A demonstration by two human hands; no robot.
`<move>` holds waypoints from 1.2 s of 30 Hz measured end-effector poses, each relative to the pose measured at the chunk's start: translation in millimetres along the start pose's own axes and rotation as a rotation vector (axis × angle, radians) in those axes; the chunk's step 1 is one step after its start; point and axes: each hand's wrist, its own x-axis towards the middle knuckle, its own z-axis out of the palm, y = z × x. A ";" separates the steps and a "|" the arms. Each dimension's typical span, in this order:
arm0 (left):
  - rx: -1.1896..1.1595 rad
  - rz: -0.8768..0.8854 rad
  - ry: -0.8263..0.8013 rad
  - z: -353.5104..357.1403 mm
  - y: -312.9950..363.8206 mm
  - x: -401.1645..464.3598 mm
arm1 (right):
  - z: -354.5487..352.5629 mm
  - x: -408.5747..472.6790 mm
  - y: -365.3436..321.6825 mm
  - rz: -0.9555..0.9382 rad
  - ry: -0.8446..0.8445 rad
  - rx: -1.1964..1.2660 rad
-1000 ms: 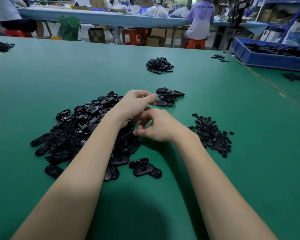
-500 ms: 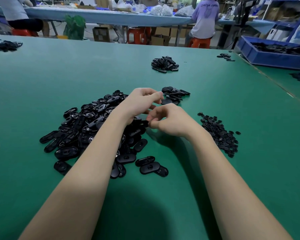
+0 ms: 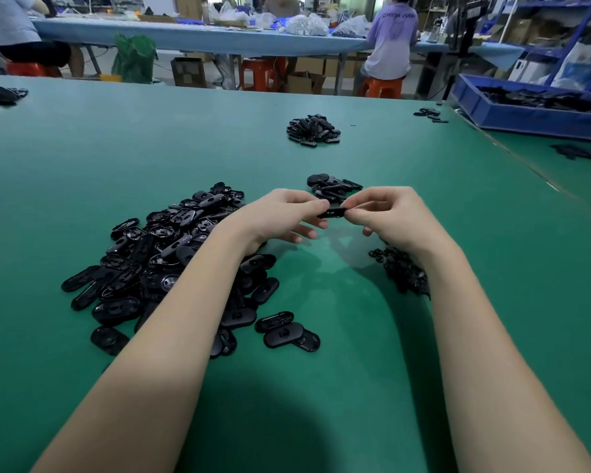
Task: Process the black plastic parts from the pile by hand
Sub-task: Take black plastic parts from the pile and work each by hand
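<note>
Two hands pinch one black part [image 3: 332, 212] above the green worktop [image 3: 423, 199]: left hand [image 3: 280, 216] and right hand [image 3: 389, 216] grip opposite ends, beside the pile [image 3: 171, 254].

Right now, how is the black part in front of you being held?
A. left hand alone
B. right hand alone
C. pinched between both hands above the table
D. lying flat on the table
C: the left hand and right hand each pinch one end of the black part, raised off the green table.

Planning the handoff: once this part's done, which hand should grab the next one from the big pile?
Left hand, probably. Its forearm lies over the big pile, while the right hand sits on the far side of the held part.
</note>
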 end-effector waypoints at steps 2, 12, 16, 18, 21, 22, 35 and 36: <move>-0.036 0.001 -0.033 3.8 0.0 0.0 | -5.4 -1.0 -0.4 -0.016 -0.002 0.002; -0.242 0.059 0.097 8.0 -6.2 3.9 | -29.3 -0.7 11.0 0.206 -0.097 -0.474; -0.263 0.061 0.095 10.4 -6.6 4.3 | -25.6 -1.9 15.1 0.258 -0.132 -0.496; -0.286 0.057 0.094 10.4 -6.6 4.9 | -24.4 -0.1 16.5 0.263 -0.111 -0.511; -0.318 0.036 0.090 9.8 -7.0 6.1 | -22.6 1.9 16.7 0.259 -0.105 -0.533; -0.328 0.024 0.088 9.9 -7.1 6.5 | -22.0 2.4 15.9 0.243 -0.103 -0.525; -0.466 -0.021 0.079 12.6 -6.1 6.6 | -3.7 0.9 -5.4 0.037 -0.022 -0.026; -0.478 -0.019 0.078 12.8 -6.0 6.2 | -2.3 1.4 -5.6 0.039 -0.004 -0.015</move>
